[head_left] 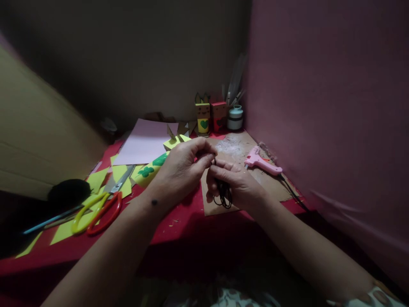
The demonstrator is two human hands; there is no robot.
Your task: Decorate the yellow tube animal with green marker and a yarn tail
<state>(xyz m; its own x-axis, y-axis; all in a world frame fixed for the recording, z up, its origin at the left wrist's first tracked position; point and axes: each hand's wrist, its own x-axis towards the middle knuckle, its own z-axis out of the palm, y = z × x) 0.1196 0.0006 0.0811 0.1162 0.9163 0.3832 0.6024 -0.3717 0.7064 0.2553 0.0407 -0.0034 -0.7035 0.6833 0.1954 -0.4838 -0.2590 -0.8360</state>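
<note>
Holding: both hands meet over the middle of the red table [179,222], with a black cord [223,197] between them.
Left hand: the left hand [183,168] pinches the top end of the black cord, thumb and fingers pressed together.
Right hand: the right hand [238,184] is closed around the cord's loops, which hang out at 6 o'clock from its fingers.
Cord place: just over the brown cardboard [273,187].
Glue gun: the pink glue gun [261,163] lies on the cardboard, at 2 o'clock from the hands.
Scissors: the scissors [97,211], one handle yellow and one red, lie at 8 o'clock on yellow paper bits [123,181].
Pink paper: the pink sheet [145,143] lies at 11 o'clock.
Far back: two little box dolls [203,114] and a white jar [235,118] stand at 12 o'clock by the wall.
</note>
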